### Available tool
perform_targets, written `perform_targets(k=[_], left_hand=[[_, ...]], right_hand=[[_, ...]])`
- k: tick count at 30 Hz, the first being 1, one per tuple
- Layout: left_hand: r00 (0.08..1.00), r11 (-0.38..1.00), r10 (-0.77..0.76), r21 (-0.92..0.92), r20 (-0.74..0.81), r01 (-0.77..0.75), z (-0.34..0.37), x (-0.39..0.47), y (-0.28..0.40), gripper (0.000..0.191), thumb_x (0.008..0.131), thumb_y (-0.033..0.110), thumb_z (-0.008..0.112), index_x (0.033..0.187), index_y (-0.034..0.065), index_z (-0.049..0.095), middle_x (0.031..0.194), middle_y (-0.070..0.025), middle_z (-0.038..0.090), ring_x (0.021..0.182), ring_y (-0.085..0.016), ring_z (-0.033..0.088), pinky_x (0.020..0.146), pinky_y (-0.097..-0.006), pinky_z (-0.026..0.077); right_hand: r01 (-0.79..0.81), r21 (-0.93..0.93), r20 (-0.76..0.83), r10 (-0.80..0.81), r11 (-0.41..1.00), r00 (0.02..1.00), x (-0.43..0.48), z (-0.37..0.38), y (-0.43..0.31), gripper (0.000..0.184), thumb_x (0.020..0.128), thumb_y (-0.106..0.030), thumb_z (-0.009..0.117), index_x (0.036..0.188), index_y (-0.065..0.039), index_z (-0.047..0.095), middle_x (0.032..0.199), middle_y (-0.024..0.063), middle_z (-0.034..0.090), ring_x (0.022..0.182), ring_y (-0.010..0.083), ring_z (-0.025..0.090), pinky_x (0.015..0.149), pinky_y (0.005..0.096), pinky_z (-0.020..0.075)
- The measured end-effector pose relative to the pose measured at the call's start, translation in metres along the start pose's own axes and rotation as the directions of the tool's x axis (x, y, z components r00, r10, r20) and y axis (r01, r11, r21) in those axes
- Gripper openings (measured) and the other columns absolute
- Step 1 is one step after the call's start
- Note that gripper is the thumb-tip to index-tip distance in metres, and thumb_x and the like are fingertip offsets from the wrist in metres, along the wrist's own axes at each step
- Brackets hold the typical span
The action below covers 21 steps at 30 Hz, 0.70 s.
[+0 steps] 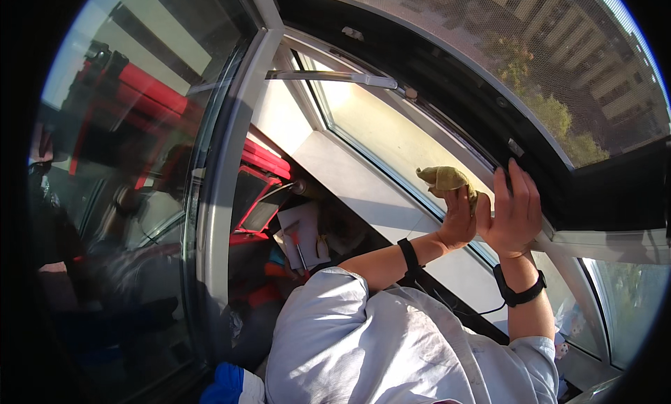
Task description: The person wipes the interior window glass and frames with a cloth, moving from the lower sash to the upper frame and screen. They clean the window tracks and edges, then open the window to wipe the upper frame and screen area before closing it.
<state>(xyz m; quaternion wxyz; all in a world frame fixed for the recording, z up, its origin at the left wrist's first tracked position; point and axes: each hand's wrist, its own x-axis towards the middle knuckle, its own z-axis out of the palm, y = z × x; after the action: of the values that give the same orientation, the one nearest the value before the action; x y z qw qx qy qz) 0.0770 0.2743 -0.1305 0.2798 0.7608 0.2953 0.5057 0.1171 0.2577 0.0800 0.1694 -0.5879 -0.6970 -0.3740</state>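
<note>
My left hand (459, 221) holds a crumpled yellow-green cloth (445, 178), which sticks up above the fingers beside the window frame. Close by on the right, my right hand (512, 210) lies against the inner edge of the black window frame (445, 92), back of the hand up, fingers slightly apart, no object seen in it. Its thumb is near the cloth and the left hand. Part of the left palm is hidden. Both wrists wear black bands.
An opened glass sash (120, 194) stands on the left, with a pale bar (330, 78) reaching from it to the frame. An insect screen (472, 53) is at upper right. Below lie a red-handled tool (298, 249), yellow-handled pliers (321, 245) and red-framed equipment (262, 215). A cable hangs between the wristbands.
</note>
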Motion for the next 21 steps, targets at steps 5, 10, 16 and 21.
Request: perform_targets(k=[5, 10, 16, 21], left_hand=[[0.989, 0.984, 0.148, 0.102, -0.03, -0.144, -0.047, 0.05, -0.026, 0.07, 0.087, 0.027, 0.059, 0.138, -0.01, 0.029, 0.14, -0.0327, 0.021, 0.128, -0.053, 0.022, 0.108, -0.0617, 0.016], [0.934, 0.987, -0.158, -0.089, -0.319, 0.137, -0.06, 0.087, -0.008, 0.072, 0.101, 0.03, 0.037, 0.147, -0.0079, -0.002, 0.152, -0.0316, 0.0, 0.142, -0.046, 0.003, 0.113, -0.0552, 0.003], [0.982, 0.983, 0.083, -0.148, -0.169, -0.109, -0.005, 0.031, 0.037, 0.072, 0.098, 0.042, 0.04, 0.143, -0.01, 0.019, 0.145, -0.0314, 0.011, 0.131, -0.05, 0.014, 0.107, -0.0599, 0.011], [0.886, 0.892, 0.451, -0.032, 0.106, -0.451, 0.037, -0.013, 0.011, 0.045, 0.084, 0.039, 0.062, 0.123, 0.0171, 0.058, 0.131, -0.0109, 0.048, 0.121, -0.034, 0.043, 0.098, -0.0548, 0.032]], right_hand=[[-0.024, 0.09, 0.008, 0.024, 0.996, 1.0, 0.006, -0.011, 0.001, 0.036, 0.092, -0.032, 0.056, 0.114, -0.004, 0.063, 0.121, 0.0154, 0.06, 0.105, 0.0307, 0.059, 0.086, 0.0365, 0.0526], [-0.059, 0.52, 0.032, 0.049, 0.852, 0.998, -0.028, -0.069, 0.012, 0.03, 0.075, -0.003, 0.066, 0.105, -0.006, 0.066, 0.116, 0.0154, 0.061, 0.105, 0.0329, 0.063, 0.103, 0.0492, 0.0435], [-0.003, 0.163, -0.226, 0.04, 0.987, 0.973, -0.085, -0.089, 0.053, 0.024, 0.076, -0.001, 0.063, 0.094, -0.016, 0.071, 0.114, 0.0084, 0.056, 0.11, 0.0244, 0.057, 0.107, 0.0466, 0.0328], [0.05, -0.137, -0.139, -0.069, 0.989, 0.988, -0.1, -0.062, 0.07, 0.021, 0.076, -0.007, 0.065, 0.089, -0.02, 0.075, 0.109, 0.0006, 0.055, 0.112, 0.0198, 0.054, 0.112, 0.0457, 0.0206]])
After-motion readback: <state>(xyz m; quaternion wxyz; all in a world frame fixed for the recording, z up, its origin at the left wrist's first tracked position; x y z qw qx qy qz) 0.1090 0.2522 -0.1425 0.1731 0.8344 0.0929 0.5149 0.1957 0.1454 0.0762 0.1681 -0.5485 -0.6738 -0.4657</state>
